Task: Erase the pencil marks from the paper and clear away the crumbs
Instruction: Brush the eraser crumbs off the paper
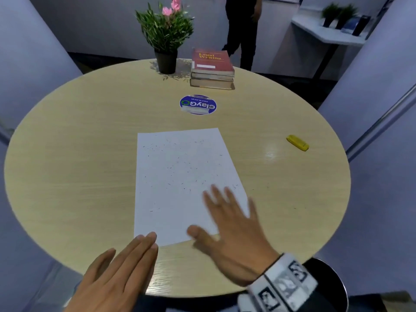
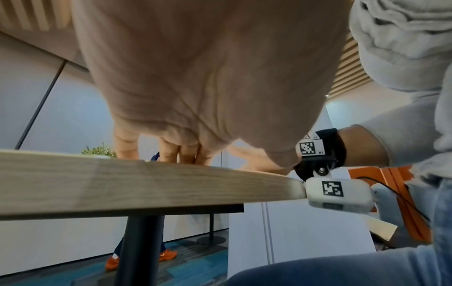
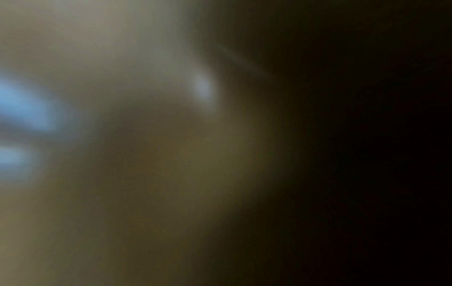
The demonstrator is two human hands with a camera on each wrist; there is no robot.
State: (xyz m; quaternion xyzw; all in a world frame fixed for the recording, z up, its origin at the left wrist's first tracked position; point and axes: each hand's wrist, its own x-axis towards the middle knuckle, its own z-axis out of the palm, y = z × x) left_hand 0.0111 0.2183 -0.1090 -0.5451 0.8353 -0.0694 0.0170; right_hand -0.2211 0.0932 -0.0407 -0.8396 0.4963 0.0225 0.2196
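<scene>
1. A white sheet of paper [image 1: 182, 183] is seen lying flat near the middle of the round wooden table [image 1: 78, 154], with its near edge close to the table's front rim.
2. Small dark eraser crumbs [image 1: 177, 167] are scattered over most of the paper; a few specks are also seen on the bare wood just right of the sheet. Whether any pencil marks remain among them cannot be told.
3. The right hand [image 1: 229, 230] is laid palm down over the paper's near right corner, its fingers straight and spread apart, its thumb held out to the left. The hand is blurred in the head view, and nothing is held in it.
4. The left hand [image 1: 117, 273] is laid flat at the near left, its fingers straight and pressed together, the fingertips [image 1: 148, 238] reaching the paper's near left corner. In the left wrist view the same hand [image 2: 195, 77] is seen from below, with its fingers resting on the tabletop.
5. The right wrist view is dark and blurred, and nothing can be made out in it.
6. A yellow eraser [image 1: 297, 142] is seen on the table, well apart from the paper to its right.
7. Beyond the paper a round blue sticker [image 1: 198, 104] is seen, and farther back a potted plant [image 1: 166, 37] beside a stack of books [image 1: 212, 69].
</scene>
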